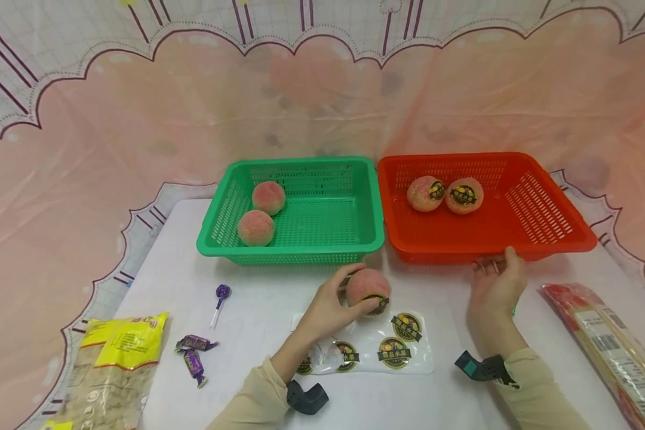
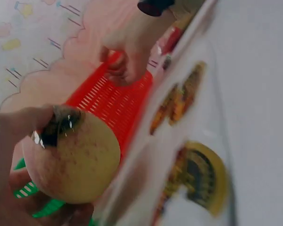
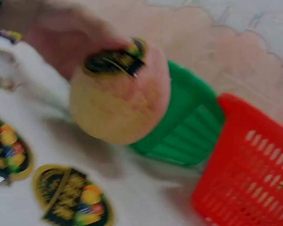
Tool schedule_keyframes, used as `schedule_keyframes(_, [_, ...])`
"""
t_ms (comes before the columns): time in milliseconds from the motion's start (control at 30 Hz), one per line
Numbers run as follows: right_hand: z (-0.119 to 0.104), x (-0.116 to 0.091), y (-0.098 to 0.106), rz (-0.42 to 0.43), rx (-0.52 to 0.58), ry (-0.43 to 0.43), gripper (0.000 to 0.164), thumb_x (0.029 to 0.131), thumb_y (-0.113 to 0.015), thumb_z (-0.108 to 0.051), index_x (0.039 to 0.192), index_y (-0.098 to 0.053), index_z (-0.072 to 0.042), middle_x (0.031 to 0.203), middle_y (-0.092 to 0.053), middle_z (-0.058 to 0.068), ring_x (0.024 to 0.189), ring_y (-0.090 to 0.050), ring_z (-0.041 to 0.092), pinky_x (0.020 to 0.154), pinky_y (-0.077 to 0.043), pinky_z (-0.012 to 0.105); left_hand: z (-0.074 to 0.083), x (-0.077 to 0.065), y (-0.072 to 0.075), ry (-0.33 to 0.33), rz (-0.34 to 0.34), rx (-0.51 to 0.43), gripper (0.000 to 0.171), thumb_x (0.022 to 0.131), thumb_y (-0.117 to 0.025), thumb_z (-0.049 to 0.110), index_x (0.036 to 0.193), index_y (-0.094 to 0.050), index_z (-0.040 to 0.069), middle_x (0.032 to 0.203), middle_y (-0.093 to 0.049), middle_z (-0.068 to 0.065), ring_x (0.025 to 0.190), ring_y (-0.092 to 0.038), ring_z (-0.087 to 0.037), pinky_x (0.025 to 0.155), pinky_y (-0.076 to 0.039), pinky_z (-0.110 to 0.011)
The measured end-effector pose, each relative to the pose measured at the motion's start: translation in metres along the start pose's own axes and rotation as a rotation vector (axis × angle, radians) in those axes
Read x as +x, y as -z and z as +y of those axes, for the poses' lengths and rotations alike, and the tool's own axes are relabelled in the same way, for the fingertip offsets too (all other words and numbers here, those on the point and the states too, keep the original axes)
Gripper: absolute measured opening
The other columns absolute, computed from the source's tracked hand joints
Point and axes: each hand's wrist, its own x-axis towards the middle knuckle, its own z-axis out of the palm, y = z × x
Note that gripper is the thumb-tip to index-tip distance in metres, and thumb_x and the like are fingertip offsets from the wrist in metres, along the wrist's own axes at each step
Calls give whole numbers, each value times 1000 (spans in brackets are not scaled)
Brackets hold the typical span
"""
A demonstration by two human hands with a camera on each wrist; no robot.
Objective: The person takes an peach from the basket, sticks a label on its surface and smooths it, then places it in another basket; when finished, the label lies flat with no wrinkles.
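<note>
My left hand [image 1: 330, 307] holds a pink peach [image 1: 366, 285] above a sheet of stickers [image 1: 362, 365]. Its thumb lies on a black-and-gold round sticker [image 2: 61, 126] on the peach's skin, and the fingers curl round the far side. My right hand [image 1: 497, 286] is at the front rim of the red basket [image 1: 441, 248], thumb at the top edge and curled fingers just under it. In the left wrist view the right hand [image 2: 127, 59] appears to pinch that rim. Two stickered peaches [image 1: 464, 196] lie inside the red basket.
Left of the red basket stands a green basket [image 1: 295, 251] with two plain peaches [image 1: 256, 228]. A purple lollipop [image 1: 221, 294], two wrapped candies [image 1: 194, 364] and a yellow-topped bag [image 1: 115, 364] lie at left. A long red-and-clear package [image 1: 607, 352] lies at right.
</note>
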Motion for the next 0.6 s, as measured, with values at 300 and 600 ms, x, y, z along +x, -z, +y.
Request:
schedule_keyframes(300, [-23, 13, -8, 59, 309, -38, 28, 85, -52, -6, 111, -43, -13, 111, -50, 3, 96, -46, 20, 85, -41, 30, 71, 20, 12, -161, -64, -139, 57, 76, -69, 24, 127, -43, 27, 123, -49, 8, 109, -49, -8, 89, -45, -29])
schedule_keyframes(600, [-22, 12, -5, 56, 283, -14, 27, 84, -54, -7, 109, -44, -11, 109, -50, 4, 99, -45, 21, 89, -39, 32, 129, 88, 2, -87, -47, -257, 52, 78, -67, 28, 125, -45, 24, 118, -49, 8, 102, -50, -13, 74, -50, -22])
